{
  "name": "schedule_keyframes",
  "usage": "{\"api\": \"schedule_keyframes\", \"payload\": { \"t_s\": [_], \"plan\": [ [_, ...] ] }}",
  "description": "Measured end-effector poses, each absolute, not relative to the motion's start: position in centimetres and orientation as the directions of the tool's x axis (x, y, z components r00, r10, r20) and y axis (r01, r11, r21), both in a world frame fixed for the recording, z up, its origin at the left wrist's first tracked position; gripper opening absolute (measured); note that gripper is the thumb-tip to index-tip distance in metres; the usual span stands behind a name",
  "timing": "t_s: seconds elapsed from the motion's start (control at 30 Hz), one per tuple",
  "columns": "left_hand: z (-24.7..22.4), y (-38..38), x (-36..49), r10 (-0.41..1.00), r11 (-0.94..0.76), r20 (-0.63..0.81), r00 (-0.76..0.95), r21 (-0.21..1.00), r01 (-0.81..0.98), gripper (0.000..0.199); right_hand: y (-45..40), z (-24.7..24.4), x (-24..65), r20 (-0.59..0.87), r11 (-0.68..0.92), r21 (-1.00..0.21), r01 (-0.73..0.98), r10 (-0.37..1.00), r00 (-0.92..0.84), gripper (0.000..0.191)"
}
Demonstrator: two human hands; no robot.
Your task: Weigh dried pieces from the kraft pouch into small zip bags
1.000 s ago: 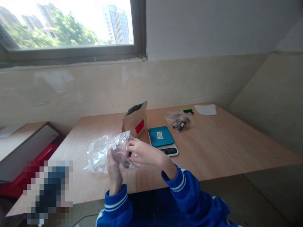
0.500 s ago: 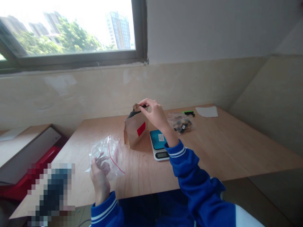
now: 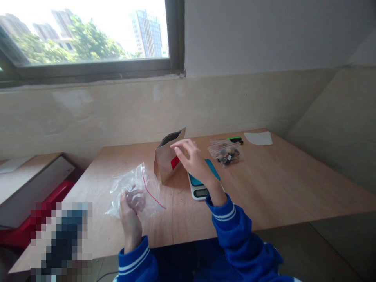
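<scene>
- Left hand [image 3: 129, 221], over the table's near edge towards the left, loosely curls round the clear zip-lock bag [image 3: 135, 178], fingers showing through the plastic, probably to keep its limp mouth propped open
- Right hand [image 3: 194, 160] hangs above the kitchen scale [image 3: 201, 193], thumb and forefinger slightly parted with nothing seen between them, fingertips before the kraft stand-up pouch [image 3: 164, 164]
- That pouch stands upright left of the scale, between the table's near and far edges; its gaping top likely suits reaching in from above
- Filled zip-lock bag [image 3: 227, 154] lies towards the far right corner, perhaps to leave working room; beside it are a green-and-black pen-like object [image 3: 235, 140] and white paper [image 3: 258, 138]
</scene>
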State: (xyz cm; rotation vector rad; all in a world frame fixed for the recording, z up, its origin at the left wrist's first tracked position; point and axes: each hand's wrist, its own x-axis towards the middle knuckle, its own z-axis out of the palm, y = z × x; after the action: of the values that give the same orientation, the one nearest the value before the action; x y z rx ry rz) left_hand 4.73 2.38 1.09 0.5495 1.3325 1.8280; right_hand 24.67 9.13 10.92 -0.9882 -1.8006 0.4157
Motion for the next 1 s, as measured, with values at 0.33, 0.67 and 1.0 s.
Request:
{"api": "schedule_keyframes", "payload": {
  "t_s": [0.33,0.67,1.0],
  "plan": [
    [1.8,2.2,7.3,0.868,-0.212,0.062,-0.492,0.944,-0.255,0.033,2.8,2.6,22.0,0.072,0.053,-0.997,-0.064,0.937,-0.343,0.067],
    [1.7,1.5,5.1,0.873,-0.139,0.112,-0.475,0.99,-0.023,0.033,4.1,2.1,22.1,-0.004,-0.083,-0.964,-0.252,0.954,-0.3,0.053],
    [1.2,1.5,0.1,0.852,-0.048,0.092,-0.515,0.994,0.098,0.054,5.9,1.2,27.3,0.206,0.218,-0.936,0.278,0.976,-0.073,0.033]
  ]
}}
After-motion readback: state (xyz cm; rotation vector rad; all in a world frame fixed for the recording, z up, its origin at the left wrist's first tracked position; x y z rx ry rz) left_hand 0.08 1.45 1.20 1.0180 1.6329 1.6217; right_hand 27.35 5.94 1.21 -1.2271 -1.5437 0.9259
